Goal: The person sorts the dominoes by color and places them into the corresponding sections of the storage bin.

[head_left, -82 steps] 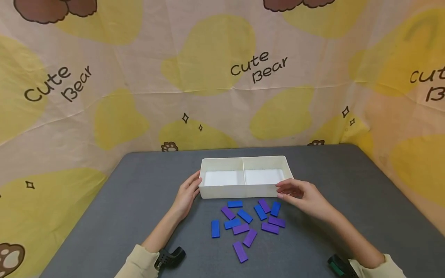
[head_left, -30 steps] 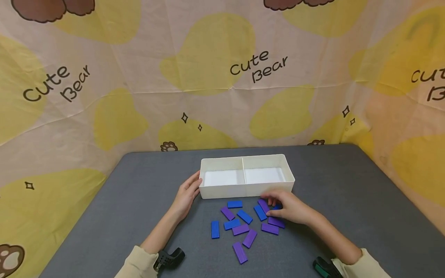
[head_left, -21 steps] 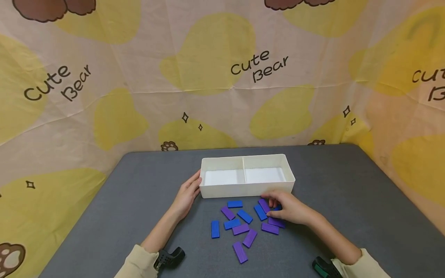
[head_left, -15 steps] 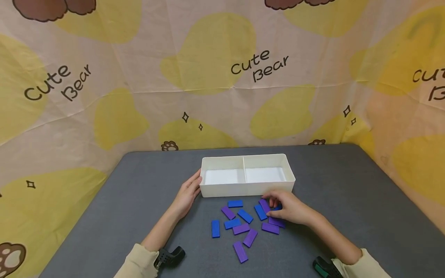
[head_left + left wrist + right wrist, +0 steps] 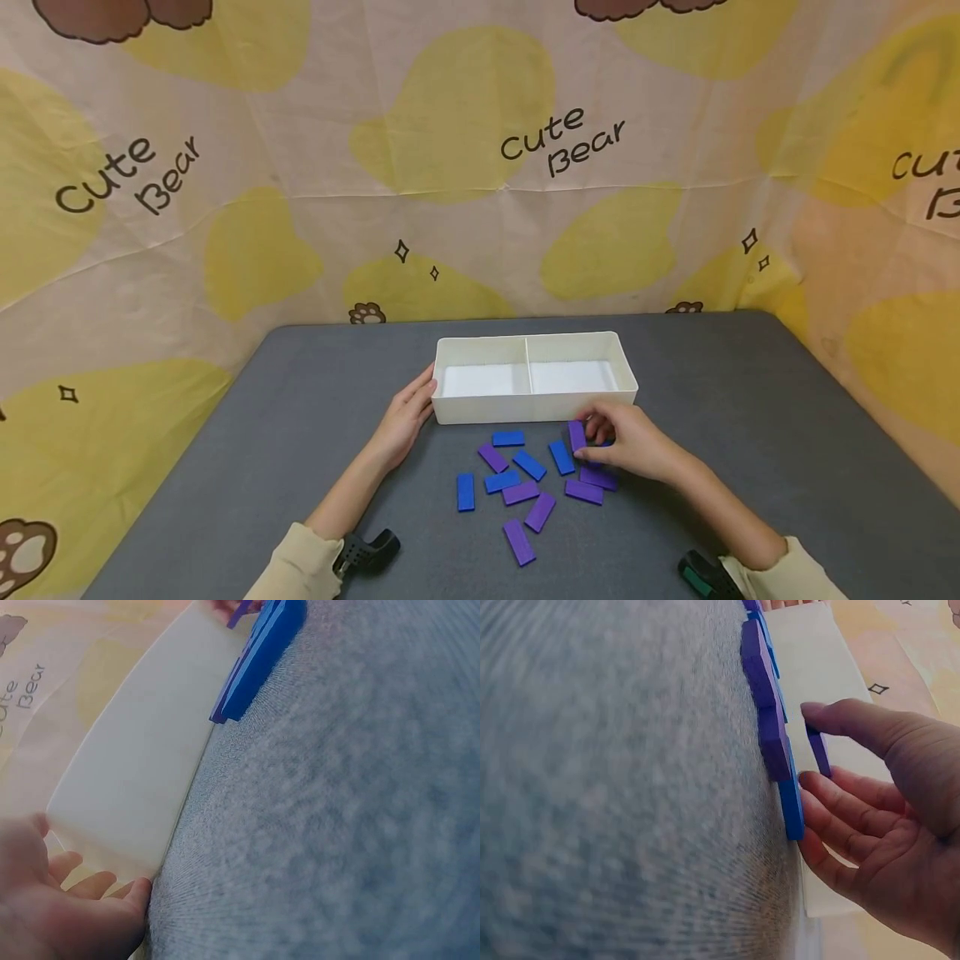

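My right grip [image 5: 636, 440] pinches a slim purple block [image 5: 576, 436] beside the white two-compartment box [image 5: 487, 410]; blue and purple blocks [image 5: 521, 493] lie scattered nearby.

the white rectangular divided tray [image 5: 487, 410] looks like smooth, matt plastic. the blue oblong blocks [image 5: 466, 492] and purple oblong blocks [image 5: 519, 543] are smooth and matt, their material hard to tell. the grey surface [image 5: 637, 533] has a matt, finely rough, cloth-like finish. the yellow-and-pink printed backdrop [image 5: 480, 233] is creased cloth, the cream sleeves [image 5: 300, 565] matt cloth.
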`<state>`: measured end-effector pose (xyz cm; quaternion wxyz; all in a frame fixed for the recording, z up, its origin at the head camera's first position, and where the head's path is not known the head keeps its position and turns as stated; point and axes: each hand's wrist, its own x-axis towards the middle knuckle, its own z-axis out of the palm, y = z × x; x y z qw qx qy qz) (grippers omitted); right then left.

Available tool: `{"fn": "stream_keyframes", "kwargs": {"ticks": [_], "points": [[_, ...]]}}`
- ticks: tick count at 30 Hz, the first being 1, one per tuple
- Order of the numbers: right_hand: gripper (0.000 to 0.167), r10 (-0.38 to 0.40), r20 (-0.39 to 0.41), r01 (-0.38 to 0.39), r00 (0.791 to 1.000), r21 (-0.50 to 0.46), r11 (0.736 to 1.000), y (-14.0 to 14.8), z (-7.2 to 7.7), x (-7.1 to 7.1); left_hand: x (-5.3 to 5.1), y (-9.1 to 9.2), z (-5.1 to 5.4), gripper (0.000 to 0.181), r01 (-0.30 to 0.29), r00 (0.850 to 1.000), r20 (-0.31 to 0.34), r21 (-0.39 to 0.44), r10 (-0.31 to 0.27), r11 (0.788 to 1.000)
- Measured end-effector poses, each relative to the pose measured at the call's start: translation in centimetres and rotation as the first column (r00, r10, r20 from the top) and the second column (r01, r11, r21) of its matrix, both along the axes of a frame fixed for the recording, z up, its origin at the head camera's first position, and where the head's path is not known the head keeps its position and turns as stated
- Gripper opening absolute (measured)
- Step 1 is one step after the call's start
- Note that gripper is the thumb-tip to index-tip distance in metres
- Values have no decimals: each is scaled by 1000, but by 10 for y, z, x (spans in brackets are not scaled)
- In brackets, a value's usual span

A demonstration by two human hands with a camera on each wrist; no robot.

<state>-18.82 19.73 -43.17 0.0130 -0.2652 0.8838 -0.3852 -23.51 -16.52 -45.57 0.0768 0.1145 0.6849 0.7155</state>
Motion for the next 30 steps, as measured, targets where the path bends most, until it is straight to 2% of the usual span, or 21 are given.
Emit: {"fn": "stream_keyframes", "kwargs": {"ticks": [15,30], "points": [[39,-6,18,6,1000,-29,1000,-4,14,6,-2,-2,0,58,17,1000,23,-20,-17,1000],[42,-2,-13,2,1000,-7,1000,-14,26,2,-2,-1,-2,58,16,1000,-5,-4,-16,1000]]}}
